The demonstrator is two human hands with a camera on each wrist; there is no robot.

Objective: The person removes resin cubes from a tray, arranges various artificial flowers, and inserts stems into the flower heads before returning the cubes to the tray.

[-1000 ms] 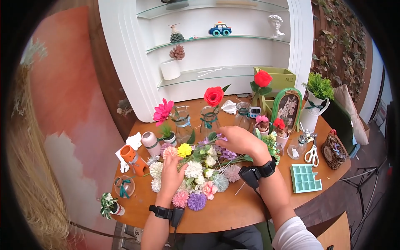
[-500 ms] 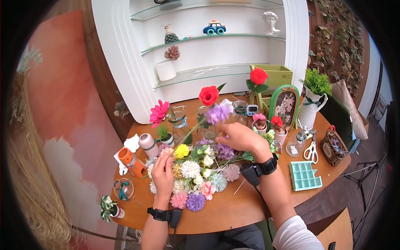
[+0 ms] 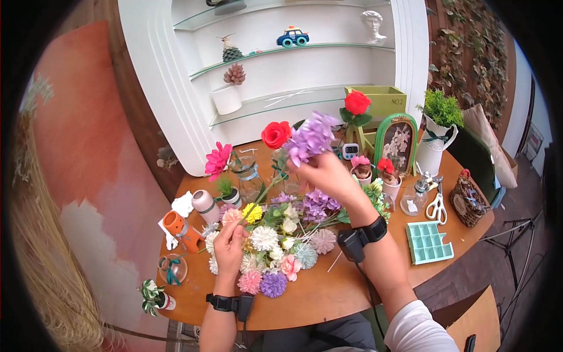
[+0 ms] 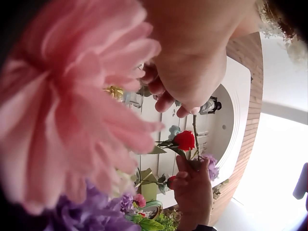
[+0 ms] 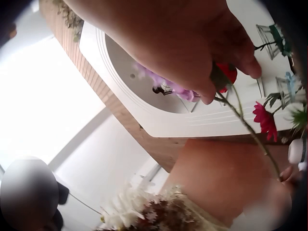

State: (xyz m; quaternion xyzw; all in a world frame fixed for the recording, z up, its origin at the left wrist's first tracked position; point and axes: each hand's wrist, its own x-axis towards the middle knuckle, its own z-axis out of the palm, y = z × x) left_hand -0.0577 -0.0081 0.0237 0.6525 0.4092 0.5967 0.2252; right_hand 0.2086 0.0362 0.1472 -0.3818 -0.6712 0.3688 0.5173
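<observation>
An artificial flower with a lilac-purple clustered bloom (image 3: 314,136) and a long green stem is held in the air between both hands, above a heap of loose flowers on a brown wooden table (image 3: 328,296). Its long axis runs aslant: in the head view the stem climbs from the lower left toward the upper right, and the bloom points up and away from the person. The left hand (image 3: 227,251) pinches the lower part of the stem between curled fingers and thumb; the right hand (image 3: 328,178) grips it farther up, just below the bloom. The bloom is a loose, ruffled mass of many small petals, and the slender green stem (image 5: 263,148) (slightly knobbly, with a thinner shoot beside it near the top) carries a dark green leaf (image 5: 221,77) close to the right hand's fingers. In the head view a red fabric-like rose (image 3: 275,134) shows just left of the bloom. Beneath the hands, the heap includes a white pompon-shaped flower (image 3: 264,238) and a bright yellow round flower (image 3: 253,213).
</observation>
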